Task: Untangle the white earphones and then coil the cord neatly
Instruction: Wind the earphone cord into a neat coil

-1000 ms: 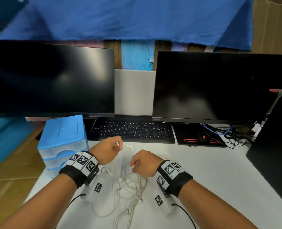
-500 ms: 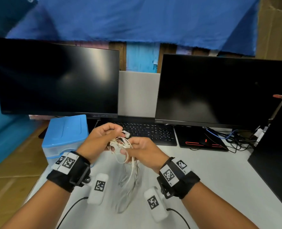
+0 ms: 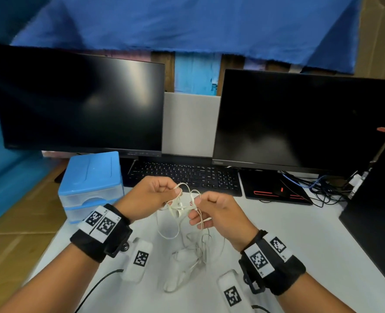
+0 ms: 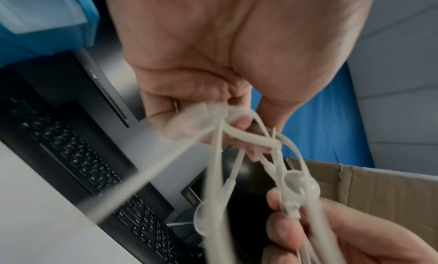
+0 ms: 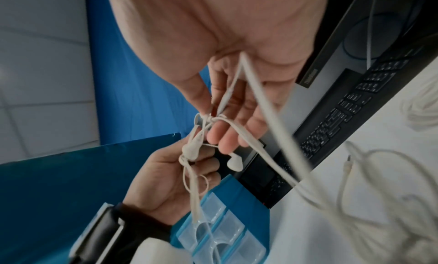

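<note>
The white earphones (image 3: pixel 179 211) hang in a tangle between both hands, lifted above the white desk (image 3: pixel 300 240). My left hand (image 3: pixel 152 196) pinches cord loops near the knot (image 4: pixel 227 121). My right hand (image 3: pixel 214 211) pinches the cord (image 5: pixel 208 118) at the knot with thumb and fingers. Two earbuds (image 5: pixel 234 163) dangle between the hands. The remaining cord (image 3: pixel 193 256) trails down in loose loops onto the desk.
A blue drawer box (image 3: pixel 92 184) stands at the left. A black keyboard (image 3: pixel 187 175) lies just beyond the hands, with two dark monitors (image 3: pixel 80 105) behind it. A black mouse pad (image 3: pixel 275 188) and cables (image 3: pixel 322 188) sit at the right.
Both hands rose from the desk with the earphones, came together, and have now drawn slightly apart, stretching the tangle between them.
</note>
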Motion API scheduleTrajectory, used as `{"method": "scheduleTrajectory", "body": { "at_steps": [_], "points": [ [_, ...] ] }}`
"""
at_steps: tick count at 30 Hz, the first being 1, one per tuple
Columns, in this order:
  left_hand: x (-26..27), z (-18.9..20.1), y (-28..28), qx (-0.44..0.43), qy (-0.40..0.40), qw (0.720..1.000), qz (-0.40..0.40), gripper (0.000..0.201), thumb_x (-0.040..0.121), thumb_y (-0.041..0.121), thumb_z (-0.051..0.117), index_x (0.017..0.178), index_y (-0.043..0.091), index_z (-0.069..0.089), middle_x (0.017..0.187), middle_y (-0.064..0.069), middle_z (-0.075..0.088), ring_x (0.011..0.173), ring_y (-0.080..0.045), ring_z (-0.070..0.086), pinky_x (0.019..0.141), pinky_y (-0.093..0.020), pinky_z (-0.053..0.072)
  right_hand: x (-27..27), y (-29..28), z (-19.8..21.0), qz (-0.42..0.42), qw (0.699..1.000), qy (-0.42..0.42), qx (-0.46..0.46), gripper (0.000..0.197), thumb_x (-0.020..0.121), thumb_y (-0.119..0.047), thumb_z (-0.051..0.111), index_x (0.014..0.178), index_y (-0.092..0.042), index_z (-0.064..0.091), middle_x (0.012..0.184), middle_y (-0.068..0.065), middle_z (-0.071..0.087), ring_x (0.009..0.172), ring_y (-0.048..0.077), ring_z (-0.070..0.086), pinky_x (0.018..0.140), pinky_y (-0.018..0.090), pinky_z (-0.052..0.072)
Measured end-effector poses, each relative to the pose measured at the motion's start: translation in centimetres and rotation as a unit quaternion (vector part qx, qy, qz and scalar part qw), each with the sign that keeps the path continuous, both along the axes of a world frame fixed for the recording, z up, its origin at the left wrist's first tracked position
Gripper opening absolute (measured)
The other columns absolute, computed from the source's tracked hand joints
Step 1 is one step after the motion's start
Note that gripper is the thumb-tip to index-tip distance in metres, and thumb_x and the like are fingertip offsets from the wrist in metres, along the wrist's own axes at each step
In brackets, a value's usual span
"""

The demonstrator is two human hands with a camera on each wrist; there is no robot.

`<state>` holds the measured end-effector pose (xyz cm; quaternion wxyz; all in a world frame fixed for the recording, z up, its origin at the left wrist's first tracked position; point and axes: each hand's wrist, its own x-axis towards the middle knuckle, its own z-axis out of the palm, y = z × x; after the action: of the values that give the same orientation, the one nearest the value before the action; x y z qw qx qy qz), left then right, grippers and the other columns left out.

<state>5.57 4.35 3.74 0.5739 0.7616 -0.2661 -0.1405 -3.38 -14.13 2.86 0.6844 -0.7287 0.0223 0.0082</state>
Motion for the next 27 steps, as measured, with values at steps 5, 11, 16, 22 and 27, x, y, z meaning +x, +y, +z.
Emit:
{"method": "scheduleTrajectory", "body": {
  "at_steps": [5,11,16,22,27],
  "points": [
    [-1.3,1.0,-0.5,-0.001,-0.029,0.999,-0.037,0.042,0.085,0.039,0.067,0.074,-0.001,0.061,0.07,-0.006,0.053,0.068,-0.02,0.044,0.069,-0.031,0.037,-0.3,-0.7,1.2,-0.018,0.999,-0.044,0.017,0.006,0.091,-0.009,0.063,0.087,-0.01,0.067,0.087,0.007,0.069,0.083,0.014,0.065,0.077,0.03,0.053],
    [-2.3,2.6,-0.3,-0.046,-0.072,0.995,-0.043,0.032,0.095,0.028,0.058,0.087,0.002,0.074,0.09,-0.02,0.072,0.088,-0.031,0.066,0.091,-0.04,0.049,0.1,0.4,3.6,0.029,0.994,-0.102,-0.036,0.025,0.084,-0.009,0.075,0.106,-0.002,0.065,0.073,0.009,0.069,0.073,0.024,0.065,0.078,0.038,0.05],
    [-1.8,2.9,0.0,-0.071,-0.15,0.985,0.045,0.024,0.095,0.022,0.055,0.09,0.018,0.079,0.099,0.001,0.074,0.094,-0.016,0.068,0.084,-0.031,0.052,1.3,1.3,5.2,-0.012,0.986,-0.127,-0.108,0.009,0.087,-0.008,0.071,0.094,-0.002,0.07,0.067,0.017,0.064,0.059,0.018,0.058,0.07,0.037,0.051],
    [-1.7,3.4,0.1,-0.098,-0.189,0.968,0.13,0.025,0.097,0.024,0.054,0.082,0.015,0.072,0.056,0.008,0.063,0.05,-0.005,0.056,0.054,-0.021,0.048,2.4,1.4,5.2,-0.056,0.971,-0.113,-0.205,0.012,0.086,-0.015,0.067,0.074,-0.012,0.068,0.052,0.008,0.054,0.046,0.017,0.041,0.05,0.028,0.036],
    [-2.0,3.4,0.0,-0.051,-0.153,0.983,0.088,0.042,0.093,0.043,0.053,0.064,0.013,0.047,0.05,0.01,0.038,0.046,-0.006,0.037,0.047,-0.022,0.037,2.7,2.2,6.4,-0.118,0.969,-0.154,-0.153,0.023,0.091,-0.023,0.065,0.073,-0.01,0.066,0.053,0.003,0.056,0.048,0.017,0.047,0.051,0.03,0.041]
  ]
}}
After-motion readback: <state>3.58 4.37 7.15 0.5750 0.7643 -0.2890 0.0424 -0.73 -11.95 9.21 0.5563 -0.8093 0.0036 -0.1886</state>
